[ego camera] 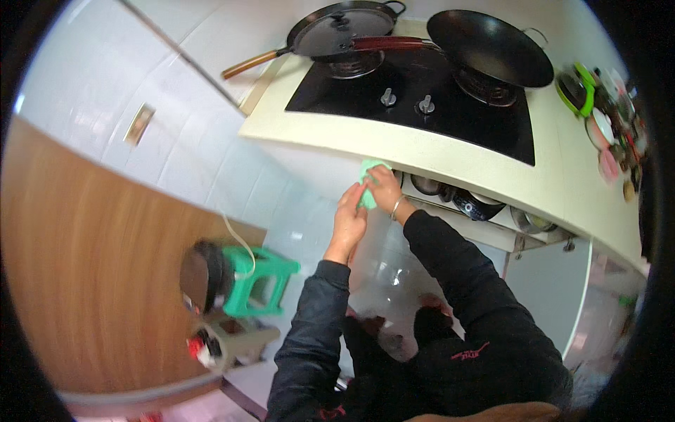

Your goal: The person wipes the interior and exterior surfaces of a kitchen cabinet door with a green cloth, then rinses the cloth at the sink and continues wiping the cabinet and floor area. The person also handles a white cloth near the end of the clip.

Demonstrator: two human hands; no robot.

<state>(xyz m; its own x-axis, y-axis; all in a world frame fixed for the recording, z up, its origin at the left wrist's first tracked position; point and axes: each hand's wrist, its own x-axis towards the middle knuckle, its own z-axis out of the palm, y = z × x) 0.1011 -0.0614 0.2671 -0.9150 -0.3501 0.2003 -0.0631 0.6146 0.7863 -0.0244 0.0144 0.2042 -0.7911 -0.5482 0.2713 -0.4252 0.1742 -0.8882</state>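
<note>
A light green cloth [367, 199] is gripped between my two hands, just in front of the cream countertop's edge. My left hand [350, 219] holds its lower left side, fingers pointing up. My right hand [384, 187], with a bracelet [397, 207] at the wrist, closes over its upper part. Beyond the counter edge lies a black glass gas hob [411, 79] with two metal knobs. A flat black pan [337, 31] with a wooden handle rests over the left burner, and a black wok [490, 47] with a dark red handle over the right.
Below the counter [448, 150] an open cabinet holds pots [477, 205]; its door [548, 290] stands open at the right. Bottles and jars crowd the counter's right end. A green plastic stool [263, 282] with a black appliance [205, 277] beside it stands at the left.
</note>
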